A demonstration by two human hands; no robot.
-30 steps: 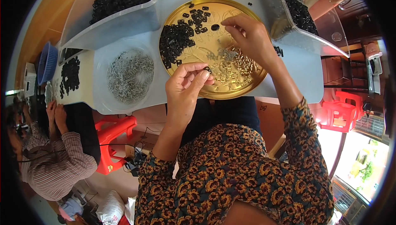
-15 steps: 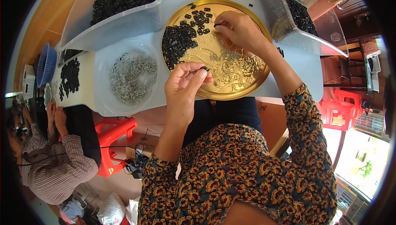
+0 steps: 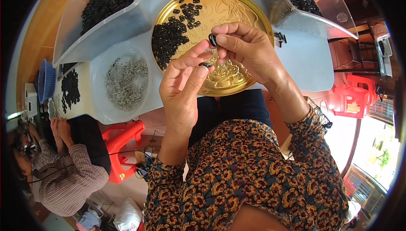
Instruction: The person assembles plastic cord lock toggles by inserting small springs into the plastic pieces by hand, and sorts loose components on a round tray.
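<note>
Both hands are raised above the near part of a round gold tray (image 3: pixel 228 13) on the pale worktop (image 3: pixel 311 72). The left hand (image 3: pixel 182 81) is partly closed, its thumb pressing a small black piece (image 3: pixel 205 64) against the fingers; the forefinger reaches toward the right hand (image 3: pixel 244 47). The latter pinches a rounded black part (image 3: pixel 212 40) between thumb and forefinger, just above and to the right of the left hand's piece; whether the left fingertips touch this part cannot be told. Small black rectangular pieces (image 3: pixel 168 40) lie heaped along the tray's left side, with others scattered toward its far edge. Left of the tray stands a translucent round tub (image 3: pixel 97 97) containing small silvery metal parts (image 3: pixel 127 81). Beyond, clear plastic bins (image 3: pixel 112 30) holding black parts (image 3: pixel 111 3) flank the tray.
</note>
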